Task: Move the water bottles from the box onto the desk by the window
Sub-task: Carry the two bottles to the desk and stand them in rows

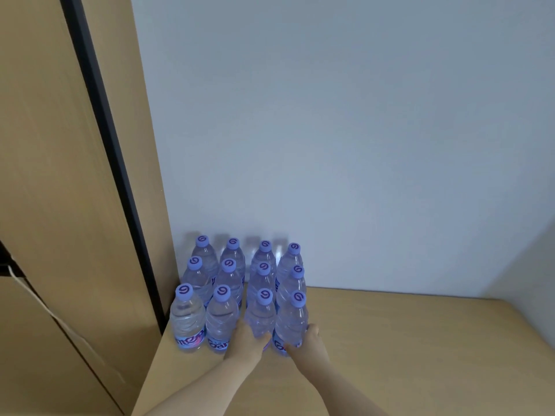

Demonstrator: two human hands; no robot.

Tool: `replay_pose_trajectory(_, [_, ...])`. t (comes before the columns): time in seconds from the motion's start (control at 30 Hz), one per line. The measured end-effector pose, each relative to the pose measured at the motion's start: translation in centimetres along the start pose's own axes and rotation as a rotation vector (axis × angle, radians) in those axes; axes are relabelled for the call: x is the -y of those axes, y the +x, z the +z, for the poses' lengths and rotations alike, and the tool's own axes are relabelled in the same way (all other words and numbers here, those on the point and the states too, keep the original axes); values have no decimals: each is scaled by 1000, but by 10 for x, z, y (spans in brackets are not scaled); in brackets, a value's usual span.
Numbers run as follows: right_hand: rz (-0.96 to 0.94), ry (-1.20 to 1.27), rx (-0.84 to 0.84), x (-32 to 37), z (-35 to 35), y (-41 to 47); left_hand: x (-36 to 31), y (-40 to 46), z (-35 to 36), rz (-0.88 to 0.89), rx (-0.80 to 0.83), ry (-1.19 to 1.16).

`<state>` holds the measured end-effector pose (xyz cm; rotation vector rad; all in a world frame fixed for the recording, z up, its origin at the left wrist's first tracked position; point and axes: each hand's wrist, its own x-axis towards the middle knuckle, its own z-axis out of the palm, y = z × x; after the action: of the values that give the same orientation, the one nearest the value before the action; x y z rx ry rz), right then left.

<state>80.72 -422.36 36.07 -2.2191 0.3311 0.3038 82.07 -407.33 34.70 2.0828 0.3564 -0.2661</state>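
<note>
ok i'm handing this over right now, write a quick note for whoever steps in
Left hand grips the third bottle in the front row. Right hand grips the front-right bottle.
Twelve water bottles stand upright in a block, four across and three deep, in the desk's back left corner against the wall.
Done: twelve bottles are on the desk.
Left: let go of these two. The box is out of view, so check it for more.

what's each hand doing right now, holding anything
Left hand: grips the third front-row bottle low on its body.
Right hand: grips the rightmost front-row bottle near its label.
</note>
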Motion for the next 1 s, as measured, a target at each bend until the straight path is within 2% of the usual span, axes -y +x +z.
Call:
replay_pose_trajectory(0.13, [34, -157, 54, 0, 0, -11, 8, -16, -16, 30, 17, 208])
replay_pose_trajectory(0.37, [-81, -301, 195, 19, 23, -43, 40, -50, -54, -58, -2, 311])
replay_pose_trajectory(0.63, [-277, -463, 439, 55, 66, -93, 95, -132, -103, -313, -57, 262])
replay_pose_trajectory(0.87, [-489, -554, 667, 80, 138, -160, 178, -229, -156, -617, -172, 222])
replay_pose_trajectory(1.0, [-595, -608, 789, 106, 182, -198, 231, -269, -191, -675, -217, 220])
